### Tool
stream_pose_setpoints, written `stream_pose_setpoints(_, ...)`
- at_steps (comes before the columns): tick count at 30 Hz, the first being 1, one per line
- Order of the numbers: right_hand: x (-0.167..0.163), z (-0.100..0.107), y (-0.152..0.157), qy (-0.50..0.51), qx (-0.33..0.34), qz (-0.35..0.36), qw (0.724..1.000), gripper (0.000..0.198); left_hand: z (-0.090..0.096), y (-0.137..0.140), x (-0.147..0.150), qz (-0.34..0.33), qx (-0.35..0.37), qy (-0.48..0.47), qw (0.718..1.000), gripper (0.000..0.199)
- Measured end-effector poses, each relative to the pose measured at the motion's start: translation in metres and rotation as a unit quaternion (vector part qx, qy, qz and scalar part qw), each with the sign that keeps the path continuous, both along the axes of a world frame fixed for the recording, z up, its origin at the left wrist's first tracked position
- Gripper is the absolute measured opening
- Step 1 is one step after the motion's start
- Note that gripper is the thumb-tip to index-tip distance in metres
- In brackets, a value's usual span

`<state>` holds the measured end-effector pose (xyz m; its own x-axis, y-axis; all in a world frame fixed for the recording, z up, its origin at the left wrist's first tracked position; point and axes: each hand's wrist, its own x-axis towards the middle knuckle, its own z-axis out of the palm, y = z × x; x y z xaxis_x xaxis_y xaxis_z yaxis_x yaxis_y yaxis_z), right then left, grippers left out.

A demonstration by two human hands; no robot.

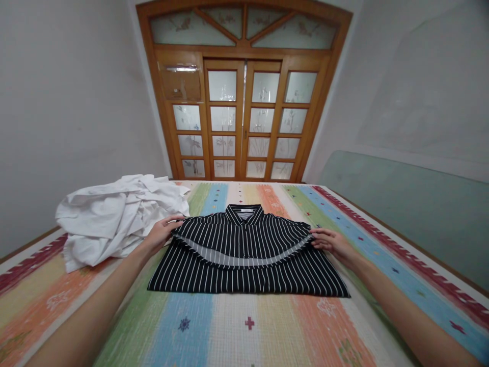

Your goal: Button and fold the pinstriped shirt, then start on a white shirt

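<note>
A black shirt with white stripes (pixel 244 278) lies on the table in front of me, its collar at the far side. Its hem is folded up toward the collar, and the upper layer sags in a curve between my hands, showing a paler inner side. My left hand (pixel 164 232) is closed on the left corner of that layer, close to the shoulder. At the opposite corner, my right hand (pixel 332 242) pinches the cloth between thumb and fingers. Both hands sit at about the same height beside the shirt's shoulders.
A heap of crumpled white cloth (pixel 118 214) lies to the left, right beside my left hand. Under everything is a colourful striped tablecloth (pixel 229 331). A pale green panel (pixel 412 214) stands along the right side. Wooden doors with glass panes (pixel 244 112) are beyond the far edge.
</note>
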<state>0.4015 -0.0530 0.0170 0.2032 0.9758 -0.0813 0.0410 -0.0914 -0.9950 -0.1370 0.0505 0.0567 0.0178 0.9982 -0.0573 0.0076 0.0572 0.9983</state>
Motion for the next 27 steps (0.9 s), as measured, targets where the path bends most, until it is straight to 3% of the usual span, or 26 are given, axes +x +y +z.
stream_pose_setpoints(4,-0.010,0.003,0.017,0.036,0.034,-0.050,0.998,0.027,-0.005,0.019,0.017,0.069,0.004,-0.090,0.993,0.038)
stream_pose_setpoints(7,-0.016,0.005,0.023,0.058,0.042,-0.052,0.996,0.030,-0.012,0.029,0.027,0.109,0.001,-0.104,0.989,0.037)
stream_pose_setpoints(12,-0.022,0.004,0.019,0.004,0.028,-0.036,0.999,0.052,-0.027,0.026,0.023,0.108,0.012,0.010,0.994,0.051)
stream_pose_setpoints(15,-0.017,-0.006,0.007,-0.129,0.042,-0.059,0.989,0.058,-0.035,0.010,0.005,0.088,0.055,0.094,0.990,0.058)
stream_pose_setpoints(20,0.003,-0.017,-0.033,-0.379,0.042,-0.085,0.920,0.047,-0.039,-0.034,-0.033,0.097,0.079,0.270,0.955,0.052)
stream_pose_setpoints(23,0.005,-0.015,-0.059,-0.432,-0.001,-0.067,0.900,0.035,-0.037,-0.061,-0.045,0.041,0.058,0.335,0.940,0.038)
stream_pose_setpoints(27,-0.005,-0.010,-0.083,-0.398,-0.028,-0.029,0.916,0.046,-0.033,-0.085,-0.045,-0.004,0.060,0.373,0.926,0.040)
